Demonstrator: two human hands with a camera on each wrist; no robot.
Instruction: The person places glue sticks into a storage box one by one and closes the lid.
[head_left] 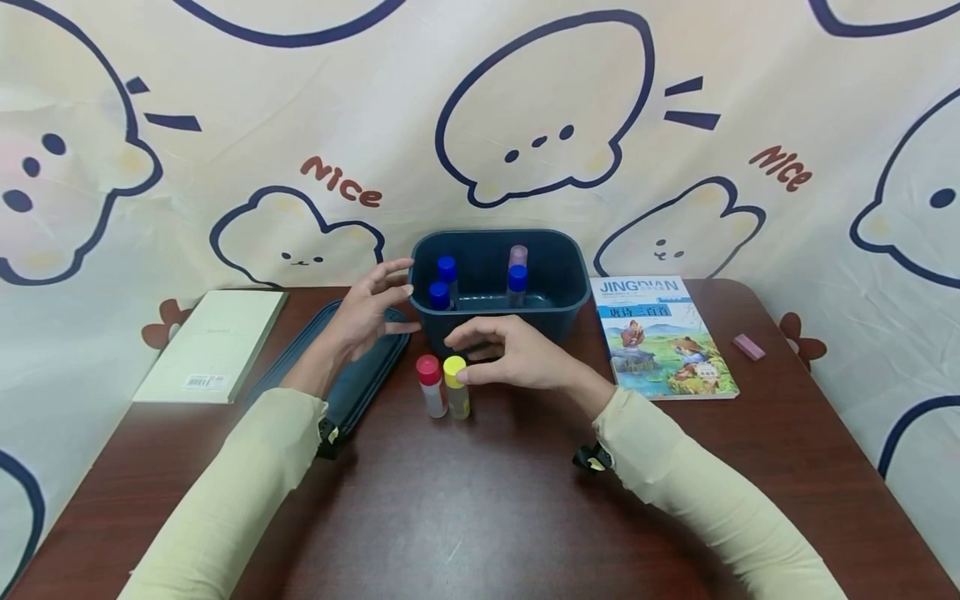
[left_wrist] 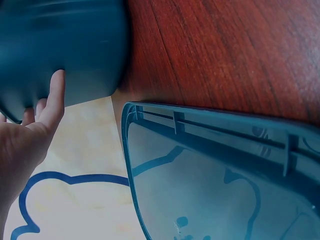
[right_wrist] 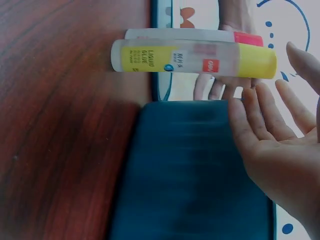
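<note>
A dark blue-green plastic bin (head_left: 495,317) stands at the table's back. My left hand (head_left: 371,310) rests against its left side with extended fingers; the left wrist view shows a fingertip on the wall. Inside the bin stand blue-capped bottles (head_left: 517,285) and one with a pinkish top (head_left: 518,256). In front, a yellow-capped liquid glue bottle (right_wrist: 195,58) and a red-capped bottle (head_left: 431,387) stand upright side by side. My right hand (head_left: 513,354) is beside the yellow cap, its fingers loosely bent; in the right wrist view a gap shows between the fingers and the cap.
A blue-green lid (head_left: 365,371) lies under my left forearm, left of the bin. Farther left is a pale book (head_left: 217,342). Right of the bin lie a picture-covered book (head_left: 663,337) and a small pink eraser-like block (head_left: 748,347). A printed cloth (head_left: 525,100) hangs behind the table.
</note>
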